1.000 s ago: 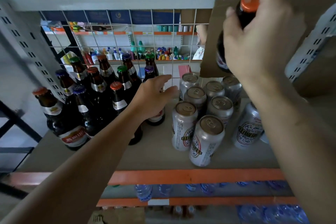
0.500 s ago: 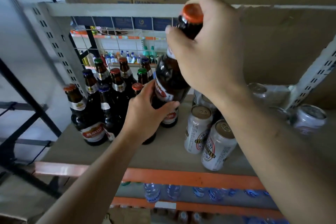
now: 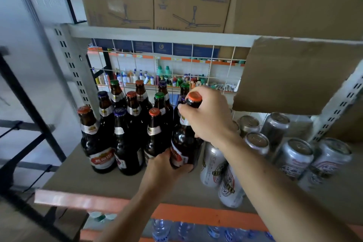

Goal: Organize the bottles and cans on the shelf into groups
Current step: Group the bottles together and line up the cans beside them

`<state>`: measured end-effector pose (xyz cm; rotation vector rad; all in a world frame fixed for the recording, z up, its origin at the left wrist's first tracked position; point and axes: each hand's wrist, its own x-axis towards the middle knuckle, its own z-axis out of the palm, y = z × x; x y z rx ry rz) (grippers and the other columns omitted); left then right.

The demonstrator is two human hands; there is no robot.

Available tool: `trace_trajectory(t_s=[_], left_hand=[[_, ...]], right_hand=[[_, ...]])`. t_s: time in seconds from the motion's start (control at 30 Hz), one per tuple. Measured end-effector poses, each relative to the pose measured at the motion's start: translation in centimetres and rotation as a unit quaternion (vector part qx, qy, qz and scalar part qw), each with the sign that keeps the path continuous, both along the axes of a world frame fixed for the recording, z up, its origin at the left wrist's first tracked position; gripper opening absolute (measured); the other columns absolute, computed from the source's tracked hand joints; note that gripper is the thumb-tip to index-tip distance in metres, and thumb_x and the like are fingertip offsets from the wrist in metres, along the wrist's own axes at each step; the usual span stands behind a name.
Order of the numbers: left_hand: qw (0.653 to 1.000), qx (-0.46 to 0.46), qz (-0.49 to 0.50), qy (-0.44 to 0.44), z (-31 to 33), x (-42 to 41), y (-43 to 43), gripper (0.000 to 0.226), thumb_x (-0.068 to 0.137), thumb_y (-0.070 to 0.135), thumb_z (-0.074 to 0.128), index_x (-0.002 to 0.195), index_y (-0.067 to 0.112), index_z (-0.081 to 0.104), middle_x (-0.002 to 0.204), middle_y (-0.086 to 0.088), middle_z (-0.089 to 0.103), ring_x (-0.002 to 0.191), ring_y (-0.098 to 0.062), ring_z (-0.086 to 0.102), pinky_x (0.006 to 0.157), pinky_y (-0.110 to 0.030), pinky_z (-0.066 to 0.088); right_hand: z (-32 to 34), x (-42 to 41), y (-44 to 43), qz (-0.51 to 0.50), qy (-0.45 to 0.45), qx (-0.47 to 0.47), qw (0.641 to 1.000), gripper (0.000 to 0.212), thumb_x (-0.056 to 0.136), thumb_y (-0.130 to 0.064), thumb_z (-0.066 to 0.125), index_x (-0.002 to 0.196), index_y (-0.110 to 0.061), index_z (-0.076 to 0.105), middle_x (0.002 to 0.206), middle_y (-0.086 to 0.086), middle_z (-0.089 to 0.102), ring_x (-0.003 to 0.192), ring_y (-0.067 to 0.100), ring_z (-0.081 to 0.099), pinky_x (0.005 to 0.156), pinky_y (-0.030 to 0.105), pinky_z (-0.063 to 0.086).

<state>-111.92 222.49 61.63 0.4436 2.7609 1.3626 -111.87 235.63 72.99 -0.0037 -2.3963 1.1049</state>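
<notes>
Left hand (image 3: 167,167) wrapped around the base of a brown bottle (image 3: 184,143) standing on the shelf (image 3: 110,180); right hand (image 3: 208,116) closed over its neck, just below the orange cap (image 3: 194,96). Left of the hands, the bottle cluster (image 3: 125,124); right and beyond, silver cans (image 3: 275,147)

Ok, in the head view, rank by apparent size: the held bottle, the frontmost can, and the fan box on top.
1. Fan box, largest.
2. Held bottle.
3. Frontmost can, smallest, though it sits nearest the camera, which inflates it.
</notes>
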Motion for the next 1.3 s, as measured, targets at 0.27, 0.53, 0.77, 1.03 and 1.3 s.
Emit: trace_trajectory(t_s=[0.27, 0.53, 0.77, 1.03, 1.3], left_hand=[[0.996, -0.020, 0.050, -0.069, -3.3, -0.6, 1.2, 0.029, 0.079, 0.041, 0.068, 0.093, 0.015, 0.063, 0.077, 0.004, 0.061, 0.081, -0.014, 0.058, 0.054, -0.019, 0.031], [0.990, 0.025, 0.068, -0.117, -4.4, -0.6, 2.0, 0.026, 0.082, 0.035, 0.066, 0.095, 0.012, 0.064, 0.084, 0.003, 0.066, 0.088, -0.017, 0.063, 0.060, -0.020, 0.036], [0.982, 0.089, 0.079, -0.143, -4.0, -0.6, 2.2, 0.018, 0.081, 0.024, 0.069, 0.093, 0.011, 0.066, 0.076, 0.017, 0.064, 0.073, 0.003, 0.058, 0.055, -0.001, 0.039], [0.973, 0.096, 0.070, -0.198, -3.6, 0.3, 1.9, 0.021, 0.074, 0.029, 0.068, 0.085, 0.013, 0.063, 0.076, 0.006, 0.067, 0.073, -0.007, 0.060, 0.064, -0.016, 0.045], [0.994, 0.045, 0.000, -0.097, -1.8, 1.1, 2.2, 0.029, 0.087, 0.032, 0.054, 0.066, 0.012, 0.052, 0.068, 0.004, 0.051, 0.068, -0.013, 0.047, 0.063, -0.027, 0.042]], right_hand=[[-2.9, -1.5, 0.3, 0.023, -0.148, -0.018, 0.989, 0.010, 0.088, -0.018, 0.066, 0.094, -0.015, 0.059, 0.072, 0.002, 0.066, 0.043, 0.020, 0.065, 0.040, 0.024, 0.045], [-4.5, -2.8, 0.6, 0.042, -0.184, -0.042, 0.981, 0.011, 0.090, -0.012, 0.065, 0.098, -0.011, 0.057, 0.082, 0.009, 0.064, 0.038, 0.010, 0.058, 0.038, 0.016, 0.041], [-4.7, -3.9, 0.4, 0.034, -0.167, 0.001, 0.985, 0.012, 0.089, -0.018, 0.066, 0.095, -0.014, 0.056, 0.081, 0.006, 0.064, 0.054, 0.031, 0.068, 0.047, 0.031, 0.050], [-4.7, -2.9, 0.7, 0.054, -0.164, -0.021, 0.985, 0.031, 0.087, -0.019, 0.069, 0.115, -0.020, 0.056, 0.105, 0.001, 0.062, 0.051, 0.018, 0.068, 0.054, 0.036, 0.058], [-3.0, 0.4, 2.8, -0.006, -0.110, 0.085, 0.990, 0.044, 0.092, -0.031, 0.061, 0.133, -0.021, 0.052, 0.121, -0.002, 0.065, 0.095, 0.016, 0.064, 0.084, 0.034, 0.052]])
